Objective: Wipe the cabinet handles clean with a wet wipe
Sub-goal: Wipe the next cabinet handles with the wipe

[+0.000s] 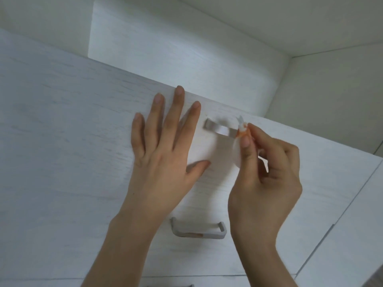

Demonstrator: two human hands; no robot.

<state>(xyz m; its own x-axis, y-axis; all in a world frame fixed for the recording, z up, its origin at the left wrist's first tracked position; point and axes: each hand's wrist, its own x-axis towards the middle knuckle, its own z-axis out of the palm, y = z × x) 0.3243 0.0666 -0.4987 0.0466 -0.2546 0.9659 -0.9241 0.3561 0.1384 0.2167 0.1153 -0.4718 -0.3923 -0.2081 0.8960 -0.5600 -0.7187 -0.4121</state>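
while the left hand (163,154) lies open and flat against the white wood-grain cabinet front (72,141), fingers straight and spread, the right hand (267,172) pinches a wet wipe (241,124) between thumb and fingertips. the wipe is bunched up, white with an orange tinge where it is squeezed, and pressed onto the right end of the upper handle (219,129), a short brushed-metal bar standing off the panel. the left forefinger's tip sits near that handle's left end, apart from it. more of the wipe hangs behind the right thumb, against the panel. lower down, between the two wrists, the lower handle (199,233) of the same shape is mounted on the front, neither hand on it. a thin seam (186,276) runs across below it. up to the right, a pale wall (331,104) stands behind the cabinet.
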